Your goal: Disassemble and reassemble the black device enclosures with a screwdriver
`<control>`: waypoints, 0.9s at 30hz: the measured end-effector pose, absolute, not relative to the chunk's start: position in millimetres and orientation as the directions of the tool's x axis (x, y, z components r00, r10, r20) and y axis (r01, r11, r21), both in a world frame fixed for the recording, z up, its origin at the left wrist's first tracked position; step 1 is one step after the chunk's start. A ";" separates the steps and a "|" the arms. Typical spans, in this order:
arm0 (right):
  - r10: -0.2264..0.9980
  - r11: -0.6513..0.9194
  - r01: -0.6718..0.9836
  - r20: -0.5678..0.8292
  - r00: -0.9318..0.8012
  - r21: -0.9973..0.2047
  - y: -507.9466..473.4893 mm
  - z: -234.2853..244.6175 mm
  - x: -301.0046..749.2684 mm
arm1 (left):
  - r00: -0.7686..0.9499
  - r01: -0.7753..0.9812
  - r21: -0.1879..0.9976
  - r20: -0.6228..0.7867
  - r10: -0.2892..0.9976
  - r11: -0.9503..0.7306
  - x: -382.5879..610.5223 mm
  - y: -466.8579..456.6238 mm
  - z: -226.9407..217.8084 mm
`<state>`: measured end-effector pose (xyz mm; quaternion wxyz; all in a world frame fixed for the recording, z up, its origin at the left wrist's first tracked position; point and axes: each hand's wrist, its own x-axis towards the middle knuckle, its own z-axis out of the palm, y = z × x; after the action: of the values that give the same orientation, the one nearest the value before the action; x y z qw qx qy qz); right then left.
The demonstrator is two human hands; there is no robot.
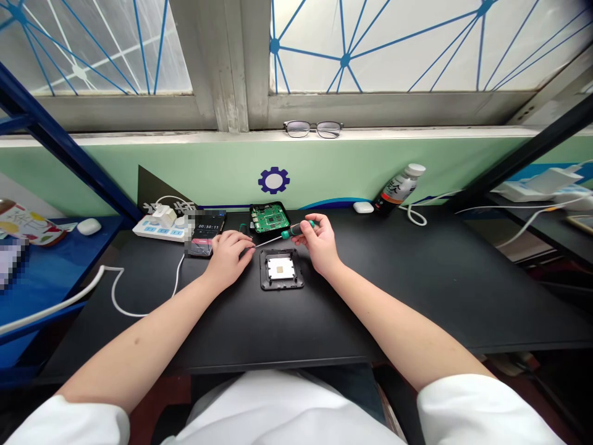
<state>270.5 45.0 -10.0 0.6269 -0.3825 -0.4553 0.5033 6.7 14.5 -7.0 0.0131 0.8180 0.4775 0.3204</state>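
My right hand (320, 242) grips the green handle of a screwdriver (283, 235) whose metal shaft points left. My left hand (228, 254) is closed in a pinch at the shaft's tip; whatever small thing it may hold is too small to see. Just below the tool lies a black square cover (281, 270) with a pale pad in its middle. Behind the hands sits an opened black device showing its green circuit board (269, 217).
A phone showing a timer (206, 233) and a white power strip (160, 226) lie at the left, with a white cable (121, 301) trailing across the black desk (417, 278). A bottle (399, 187), a white earbud case (363, 207) and glasses (313, 128) sit farther back.
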 end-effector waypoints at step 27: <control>0.963 0.269 -0.198 0.256 0.086 -0.943 43.0 -7.7 270.7 | 0.365 0.801 0.281 0.471 0.803 -0.529 7.3 15.1 -9.2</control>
<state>270.7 43.0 -7.7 0.6261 -0.3885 -0.4922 0.4634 7.3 15.1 -9.2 0.0018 0.8260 0.4854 0.2864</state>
